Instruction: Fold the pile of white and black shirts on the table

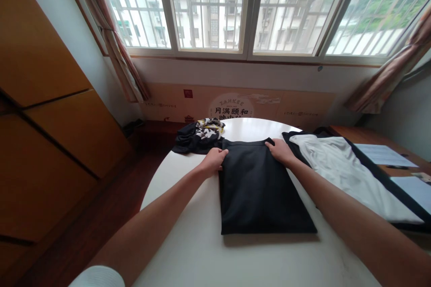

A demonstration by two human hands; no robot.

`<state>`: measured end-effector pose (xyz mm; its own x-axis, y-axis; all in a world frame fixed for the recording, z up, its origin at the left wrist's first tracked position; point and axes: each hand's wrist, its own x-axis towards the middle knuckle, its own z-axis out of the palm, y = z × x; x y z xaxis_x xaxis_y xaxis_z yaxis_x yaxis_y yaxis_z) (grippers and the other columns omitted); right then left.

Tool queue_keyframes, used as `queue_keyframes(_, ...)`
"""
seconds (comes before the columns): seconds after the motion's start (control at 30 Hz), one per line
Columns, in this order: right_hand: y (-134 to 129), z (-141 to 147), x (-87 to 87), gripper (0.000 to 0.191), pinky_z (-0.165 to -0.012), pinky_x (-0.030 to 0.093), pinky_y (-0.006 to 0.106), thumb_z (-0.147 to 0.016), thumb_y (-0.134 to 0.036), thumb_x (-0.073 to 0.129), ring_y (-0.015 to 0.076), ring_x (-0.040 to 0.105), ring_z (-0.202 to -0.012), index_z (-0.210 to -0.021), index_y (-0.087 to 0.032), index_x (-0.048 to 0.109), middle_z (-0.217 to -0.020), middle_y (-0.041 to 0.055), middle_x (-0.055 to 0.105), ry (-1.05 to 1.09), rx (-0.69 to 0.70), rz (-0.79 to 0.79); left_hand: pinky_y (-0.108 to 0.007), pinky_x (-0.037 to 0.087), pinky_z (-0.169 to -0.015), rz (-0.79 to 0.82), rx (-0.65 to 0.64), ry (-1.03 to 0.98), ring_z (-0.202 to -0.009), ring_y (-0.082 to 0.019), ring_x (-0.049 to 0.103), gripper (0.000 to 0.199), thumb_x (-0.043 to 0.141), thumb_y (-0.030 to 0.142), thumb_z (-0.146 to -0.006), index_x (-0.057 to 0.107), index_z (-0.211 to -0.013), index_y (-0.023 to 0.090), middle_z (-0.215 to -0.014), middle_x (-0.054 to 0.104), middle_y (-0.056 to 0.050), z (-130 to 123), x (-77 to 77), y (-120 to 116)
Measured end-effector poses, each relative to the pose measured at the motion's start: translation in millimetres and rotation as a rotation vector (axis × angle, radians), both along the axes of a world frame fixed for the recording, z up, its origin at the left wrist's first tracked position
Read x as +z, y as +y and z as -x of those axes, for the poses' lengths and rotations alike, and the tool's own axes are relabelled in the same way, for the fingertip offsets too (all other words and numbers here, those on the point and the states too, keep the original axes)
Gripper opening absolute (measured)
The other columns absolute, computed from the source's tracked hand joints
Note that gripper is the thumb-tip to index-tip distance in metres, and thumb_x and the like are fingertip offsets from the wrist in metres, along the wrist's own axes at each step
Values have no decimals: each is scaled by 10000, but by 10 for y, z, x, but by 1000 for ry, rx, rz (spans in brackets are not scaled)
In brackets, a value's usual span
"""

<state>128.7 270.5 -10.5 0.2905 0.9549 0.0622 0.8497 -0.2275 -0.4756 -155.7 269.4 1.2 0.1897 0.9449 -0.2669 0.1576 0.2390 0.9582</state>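
Observation:
A black folded garment (259, 188) lies on the white round table (182, 219) as a neat, nearly rectangular panel. Its exact kind cannot be made out; the far edge has a band-like seam. My left hand (215, 160) pinches the garment's left edge near the far corner, thumb on top. At the far right corner, my right hand (281, 150) is closed on the cloth, with a bit of fabric raised by the thumb. Just beyond my left hand is a crumpled black garment with a white and yellow pattern (205, 131).
To the right, a white garment (340, 157) lies flat over black cloth. A brown desk (343, 131) there carries papers (385, 155). An orange-brown cabinet (50, 166) stands on the left. A printed cardboard panel (269, 101) leans below the barred window (208, 6).

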Motion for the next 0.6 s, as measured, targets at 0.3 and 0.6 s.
queue_keyframes(0.3, -10, 184, 13, 376, -890, 444, 345, -1097, -444, 419, 319, 680, -1126, -1197, -180, 667, -1202, 181, 738, -112, 30, -20, -287, 610, -573, 82, -471, 181, -574, -213, 716, 311, 879, 259, -691, 680, -900, 141, -620, 711, -44, 330, 415, -235)
queue_keyframes(0.6, 72, 165, 27, 388, -934, 471, 364, -1076, -433, 474, 330, 675, -1161, -1163, -130, 701, -1217, 223, 725, -136, -19, 78, -314, 609, -588, 139, -682, 301, -691, -310, 784, 448, 924, 328, -642, 685, -982, 160, -656, 733, -67, 352, 487, -339)
